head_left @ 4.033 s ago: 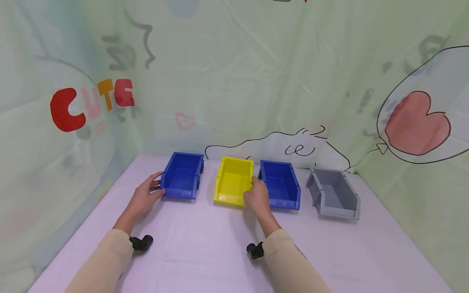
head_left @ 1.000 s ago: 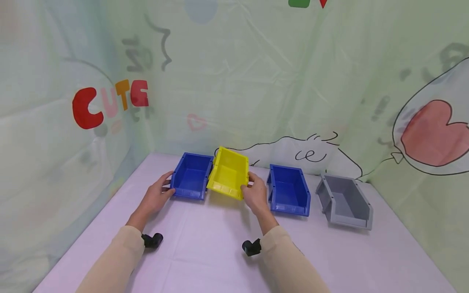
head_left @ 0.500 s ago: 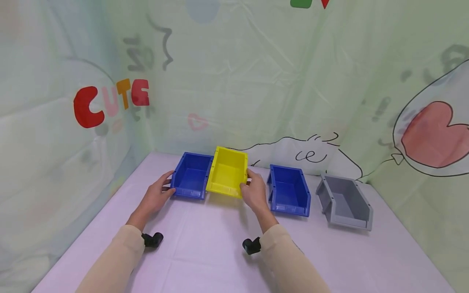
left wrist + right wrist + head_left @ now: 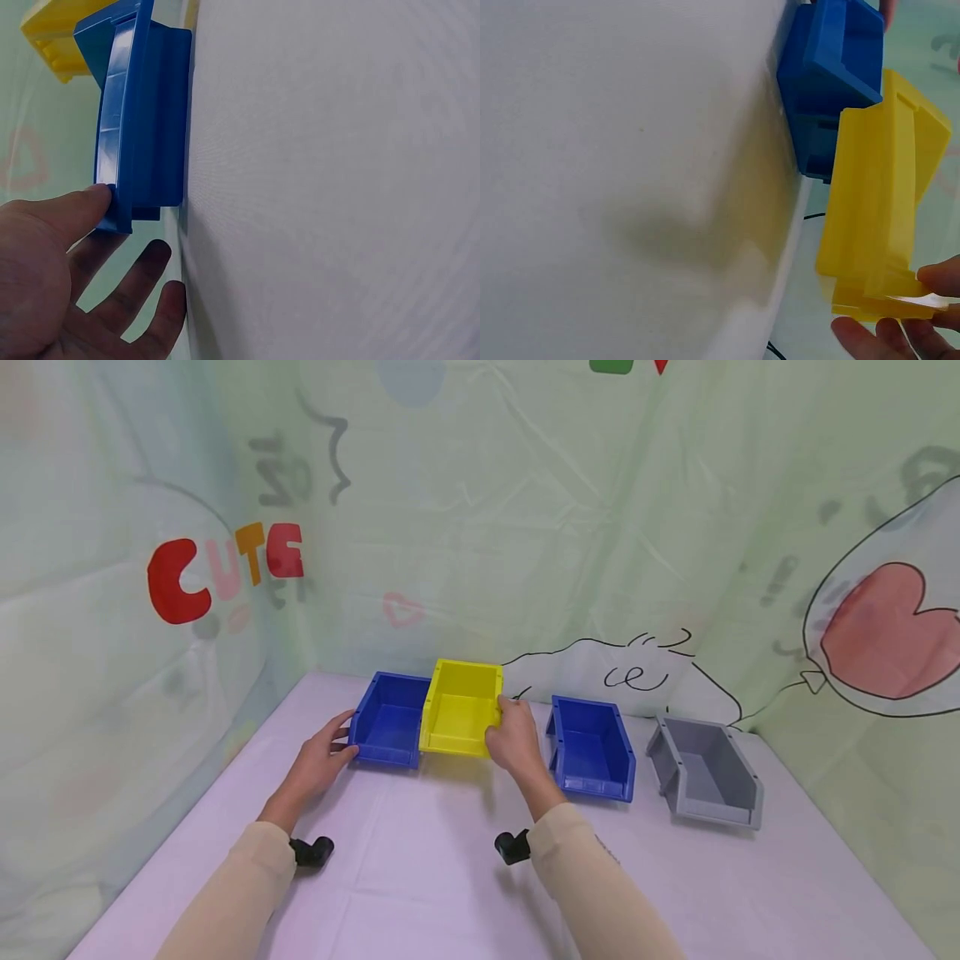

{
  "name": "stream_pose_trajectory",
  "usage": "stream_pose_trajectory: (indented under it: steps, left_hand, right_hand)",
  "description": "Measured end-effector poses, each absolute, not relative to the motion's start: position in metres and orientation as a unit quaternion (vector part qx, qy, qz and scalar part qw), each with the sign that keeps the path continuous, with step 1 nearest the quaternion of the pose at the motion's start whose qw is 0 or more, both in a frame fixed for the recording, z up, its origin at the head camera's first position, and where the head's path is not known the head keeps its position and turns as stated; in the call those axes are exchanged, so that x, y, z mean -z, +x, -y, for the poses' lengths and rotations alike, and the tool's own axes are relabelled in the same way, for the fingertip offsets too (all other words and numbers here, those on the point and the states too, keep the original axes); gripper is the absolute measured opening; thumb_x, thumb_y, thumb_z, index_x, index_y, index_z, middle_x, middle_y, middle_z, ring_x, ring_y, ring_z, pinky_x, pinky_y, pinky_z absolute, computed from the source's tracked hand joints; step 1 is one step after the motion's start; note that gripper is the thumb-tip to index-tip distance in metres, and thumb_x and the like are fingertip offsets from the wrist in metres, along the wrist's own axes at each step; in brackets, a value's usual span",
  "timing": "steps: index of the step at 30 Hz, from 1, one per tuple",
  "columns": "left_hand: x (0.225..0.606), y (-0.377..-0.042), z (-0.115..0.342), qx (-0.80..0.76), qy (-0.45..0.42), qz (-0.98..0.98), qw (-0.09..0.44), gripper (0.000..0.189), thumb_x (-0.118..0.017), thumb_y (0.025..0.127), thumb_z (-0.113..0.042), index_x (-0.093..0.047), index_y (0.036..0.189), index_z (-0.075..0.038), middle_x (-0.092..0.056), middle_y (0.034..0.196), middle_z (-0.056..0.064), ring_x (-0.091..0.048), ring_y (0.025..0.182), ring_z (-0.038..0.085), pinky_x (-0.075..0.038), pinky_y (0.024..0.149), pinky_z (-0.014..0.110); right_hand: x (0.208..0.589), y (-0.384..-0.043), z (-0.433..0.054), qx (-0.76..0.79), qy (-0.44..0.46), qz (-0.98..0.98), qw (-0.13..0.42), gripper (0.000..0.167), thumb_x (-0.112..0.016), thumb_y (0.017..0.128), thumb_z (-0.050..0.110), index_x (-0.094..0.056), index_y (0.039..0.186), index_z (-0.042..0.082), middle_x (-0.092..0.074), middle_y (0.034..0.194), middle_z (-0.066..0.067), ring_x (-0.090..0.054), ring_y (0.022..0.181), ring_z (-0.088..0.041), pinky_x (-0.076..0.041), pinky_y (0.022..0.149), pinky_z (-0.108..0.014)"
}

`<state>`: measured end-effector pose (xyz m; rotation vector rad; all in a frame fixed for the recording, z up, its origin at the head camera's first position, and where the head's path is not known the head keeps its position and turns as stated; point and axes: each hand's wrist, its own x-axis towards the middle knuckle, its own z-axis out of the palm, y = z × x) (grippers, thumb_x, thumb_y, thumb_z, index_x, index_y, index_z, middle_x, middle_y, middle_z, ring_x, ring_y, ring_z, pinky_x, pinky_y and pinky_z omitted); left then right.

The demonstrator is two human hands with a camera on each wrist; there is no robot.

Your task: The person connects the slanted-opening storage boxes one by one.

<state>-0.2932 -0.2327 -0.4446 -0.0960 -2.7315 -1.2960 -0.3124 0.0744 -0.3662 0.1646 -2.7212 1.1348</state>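
My left hand (image 4: pixel 318 763) pinches the left front corner of a blue storage bin (image 4: pixel 390 727); in the left wrist view its thumb (image 4: pixel 86 206) presses the bin's front lip and other fingers spread below. My right hand (image 4: pixel 516 739) grips the right side wall of a yellow storage bin (image 4: pixel 459 727). That bin hangs above the table, and in the head view it covers the blue bin's right edge. From the right wrist, the yellow bin (image 4: pixel 870 202) appears beside and higher than the blue bin (image 4: pixel 825 82); whether they touch I cannot tell.
A second blue bin (image 4: pixel 592 752) stands to the right of my right hand, and a grey bin (image 4: pixel 708 777) stands farther right. All sit on a white-covered table (image 4: pixel 420 877). A printed curtain (image 4: pixel 480 527) encloses the back and sides.
Since the first frame, the yellow bin has risen and moved left from between the blue bins to the left one. Its tilt has levelled over the last second. My left hand keeps its hold.
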Motion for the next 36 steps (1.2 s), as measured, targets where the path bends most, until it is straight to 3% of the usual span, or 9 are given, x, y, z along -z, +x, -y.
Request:
stream_pose_trajectory:
  steps: [6,10,14,18,23,30,36]
  left_hand:
    - [0.444,-0.294,0.232,0.427,-0.032,0.902,0.059,0.066,-0.057,0.105,-0.011,-0.027,0.164,-0.013,-0.048,0.153,0.031,-0.056,0.134,0.048,-0.049,0.111,0.059]
    - [0.444,-0.297,0.233,0.426,-0.035,0.902,0.062,0.066,-0.057,0.105,-0.011,-0.027,0.164,-0.014,-0.048,0.153,0.031,-0.057,0.134,0.048,-0.049,0.111,0.058]
    - [0.443,-0.298,0.235,0.423,-0.034,0.903,0.062,0.066,-0.057,0.105,-0.012,-0.026,0.164,-0.014,-0.048,0.153,0.031,-0.057,0.133,0.048,-0.049,0.111,0.059]
    - [0.443,-0.298,0.236,0.420,-0.030,0.905,0.062,0.067,-0.057,0.106,-0.011,-0.026,0.164,-0.015,-0.048,0.153,0.031,-0.057,0.133,0.048,-0.049,0.110,0.059]
    - [0.446,-0.299,0.235,0.421,-0.029,0.905,0.059,0.067,-0.057,0.105,-0.012,-0.026,0.164,-0.015,-0.048,0.153,0.032,-0.057,0.133,0.048,-0.049,0.110,0.058]
    - [0.446,-0.298,0.235,0.429,-0.029,0.901,0.060,0.067,-0.058,0.105,-0.011,-0.027,0.164,-0.015,-0.048,0.152,0.032,-0.057,0.133,0.048,-0.050,0.110,0.058]
    - [0.450,-0.297,0.235,0.432,-0.031,0.900,0.056,0.067,-0.058,0.105,-0.011,-0.027,0.164,-0.015,-0.048,0.152,0.032,-0.057,0.133,0.048,-0.050,0.109,0.058]
  right_hand:
    - [0.361,-0.311,-0.075,-0.353,0.055,0.930,0.083,0.063,-0.054,0.087,-0.007,-0.047,0.149,-0.009,-0.050,0.141,-0.028,-0.053,0.121,-0.038,-0.048,0.110,-0.048]
    - [0.359,-0.311,-0.073,-0.349,0.046,0.933,0.073,0.062,-0.057,0.091,-0.003,-0.045,0.152,-0.006,-0.048,0.144,-0.025,-0.055,0.119,-0.037,-0.051,0.107,-0.047]
    - [0.360,-0.311,-0.071,-0.347,0.039,0.935,0.066,0.068,-0.063,0.096,0.010,-0.038,0.159,0.002,-0.041,0.153,-0.023,-0.052,0.128,-0.038,-0.051,0.110,-0.049]
    - [0.362,-0.310,-0.069,-0.316,0.069,0.944,0.069,0.076,-0.067,0.099,0.025,-0.029,0.164,0.010,-0.030,0.164,-0.021,-0.038,0.145,-0.041,-0.045,0.116,-0.056]
    - [0.366,-0.308,-0.065,-0.267,0.116,0.953,0.083,0.081,-0.069,0.098,0.036,-0.028,0.165,0.014,-0.024,0.169,-0.018,-0.028,0.154,-0.042,-0.037,0.121,-0.061]
    - [0.369,-0.307,-0.055,-0.211,0.171,0.957,0.106,0.080,-0.069,0.098,0.039,-0.031,0.163,0.014,-0.029,0.167,-0.019,-0.028,0.154,-0.041,-0.022,0.129,-0.058]
    - [0.368,-0.307,-0.044,-0.200,0.214,0.951,0.098,0.080,-0.071,0.098,0.036,-0.030,0.164,0.016,-0.029,0.168,-0.018,-0.030,0.154,-0.041,-0.030,0.126,-0.056]
